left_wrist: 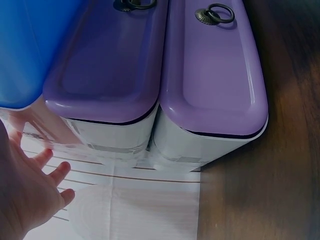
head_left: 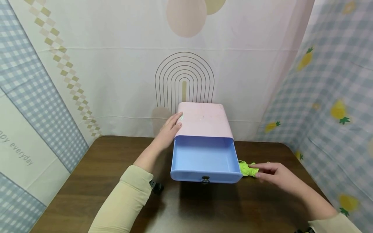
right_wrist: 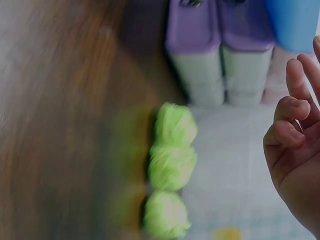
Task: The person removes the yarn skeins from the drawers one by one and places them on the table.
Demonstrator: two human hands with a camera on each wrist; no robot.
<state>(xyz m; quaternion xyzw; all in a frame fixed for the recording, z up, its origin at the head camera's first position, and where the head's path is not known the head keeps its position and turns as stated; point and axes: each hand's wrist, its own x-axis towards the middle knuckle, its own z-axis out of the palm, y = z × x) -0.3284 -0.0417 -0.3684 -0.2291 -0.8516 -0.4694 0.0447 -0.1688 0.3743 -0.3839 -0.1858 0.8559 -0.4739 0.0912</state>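
Observation:
A small drawer unit with a pink top stands at the back of the table, its top blue drawer pulled out with nothing inside. My left hand rests on the unit's left top edge, fingers extended. Below the blue drawer, two purple drawers with ring pulls show pushed in in the left wrist view. A bright green bundle of cord lies right of the drawer; the right wrist view shows three green bundles in a row. My right hand hovers by them, fingers loosely bent and grasping nothing.
The dark wooden table extends around the unit. A patterned cloth hangs behind it, and a checked cloth with pineapples hangs along the right side. The blue drawer's front, with its ring pull, juts toward me.

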